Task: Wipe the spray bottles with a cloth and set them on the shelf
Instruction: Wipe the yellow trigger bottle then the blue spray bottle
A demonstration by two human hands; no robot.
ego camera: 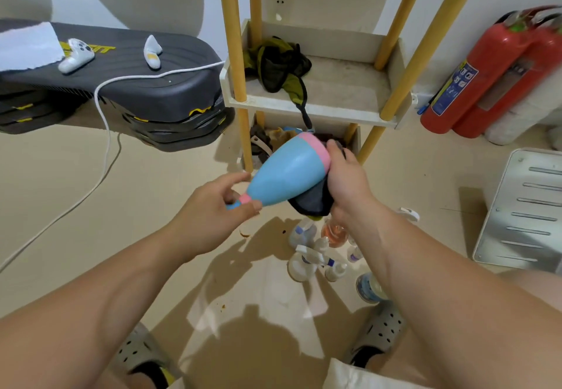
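Plainly the bottle (290, 173) is up in the air in front of the shelf (334, 109), held between both hands over the floor (91, 206), with nothing under it for support. It looks like smooth, stiff plastic, blue with a pink band at each end. Judging by how easily two fingertips carry one end, it is probably light, though how full it is cannot be seen. Its glossy skin is likely slippery, more so if the cloth (313, 200) is damp. The left hand (209, 209) pinches the thin neck between thumb and fingertips, a good place to steady and turn it. The right hand (346, 176) is curled round the dark cloth and cups the broad bottom with it, taking most of the weight. The bottle's long axis runs on a slant from lower left to upper right. The narrow spout end points down toward the person's left and the wide base is tipped up toward the shelf. To stand it on a tier, the base would have to swing down first. More spray bottles (307, 261) stand clustered on the floor below the right forearm.
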